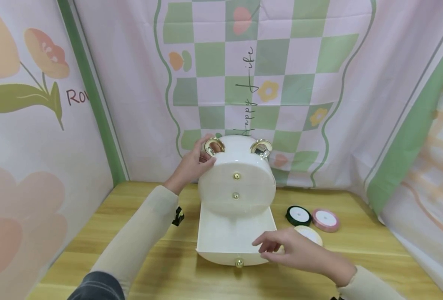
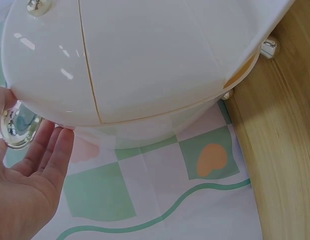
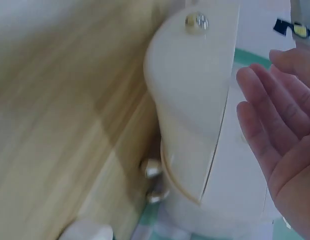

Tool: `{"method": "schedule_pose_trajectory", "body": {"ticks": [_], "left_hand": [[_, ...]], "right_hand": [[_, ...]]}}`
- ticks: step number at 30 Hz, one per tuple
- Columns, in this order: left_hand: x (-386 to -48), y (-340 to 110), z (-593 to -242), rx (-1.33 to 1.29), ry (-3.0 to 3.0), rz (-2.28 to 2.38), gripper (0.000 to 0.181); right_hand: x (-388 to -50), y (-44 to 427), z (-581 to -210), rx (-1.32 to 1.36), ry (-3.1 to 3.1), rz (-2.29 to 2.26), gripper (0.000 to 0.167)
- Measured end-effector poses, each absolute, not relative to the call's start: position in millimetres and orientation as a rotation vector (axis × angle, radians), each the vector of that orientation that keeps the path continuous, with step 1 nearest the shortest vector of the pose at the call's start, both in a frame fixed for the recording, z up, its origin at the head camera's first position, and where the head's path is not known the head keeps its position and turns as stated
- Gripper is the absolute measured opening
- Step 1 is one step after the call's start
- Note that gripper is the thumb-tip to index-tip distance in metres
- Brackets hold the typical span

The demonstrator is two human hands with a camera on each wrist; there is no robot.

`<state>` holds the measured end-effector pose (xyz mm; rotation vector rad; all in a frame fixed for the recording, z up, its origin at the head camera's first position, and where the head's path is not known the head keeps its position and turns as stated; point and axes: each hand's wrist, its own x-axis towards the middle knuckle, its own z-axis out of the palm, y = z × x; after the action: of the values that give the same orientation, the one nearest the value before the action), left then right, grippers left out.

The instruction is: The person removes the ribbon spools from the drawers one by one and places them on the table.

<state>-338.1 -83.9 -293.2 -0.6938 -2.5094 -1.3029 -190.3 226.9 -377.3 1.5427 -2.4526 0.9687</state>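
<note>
A white storage box [image 1: 238, 150] with two gold ring ears and gold knobs stands on the table. Its bottom drawer [image 1: 232, 229] is pulled out toward the person, and no contents show in it. At the box's upper left, my left hand [image 1: 199, 164] holds it around the left gold ear [image 2: 20, 127], thumb on the front edge and fingers along the side. Over the drawer's right front corner hovers my right hand [image 1: 293, 250], fingers loosely bent with nothing between them. The right wrist view shows its palm [image 3: 305, 165] beside the drawer front [image 3: 190, 75].
Right of the box lie a dark green ribbon spool [image 1: 299, 215], a pink one [image 1: 325, 219] and a cream one [image 1: 309, 235], partly hidden by my right hand. A small black and yellow item [image 1: 178, 216] is left of the box. A patterned curtain [image 1: 244, 62] hangs behind the wooden table [image 1: 161, 266].
</note>
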Motion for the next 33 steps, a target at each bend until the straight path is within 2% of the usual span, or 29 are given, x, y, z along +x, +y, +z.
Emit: {"method": "schedule_pose_trajectory", "body": {"ticks": [10,20,33], "left_hand": [[-335.5,-83.0,-292.0,-0.691,-2.511,-1.298,0.072],[-332.7,-83.6,-290.1,-0.681,-2.517,-1.306,0.072],[-333.9,-83.3,-290.8,-0.686,-2.525,-1.306,0.073]], "right_hand": [[-178.8,203.9,-398.0,1.544,-2.534,1.032,0.020],[-170.6,191.6,-414.9,1.438,-2.709,1.058,0.027],[-172.2,183.4,-427.1,1.368,-2.656,1.136,0.027]]}}
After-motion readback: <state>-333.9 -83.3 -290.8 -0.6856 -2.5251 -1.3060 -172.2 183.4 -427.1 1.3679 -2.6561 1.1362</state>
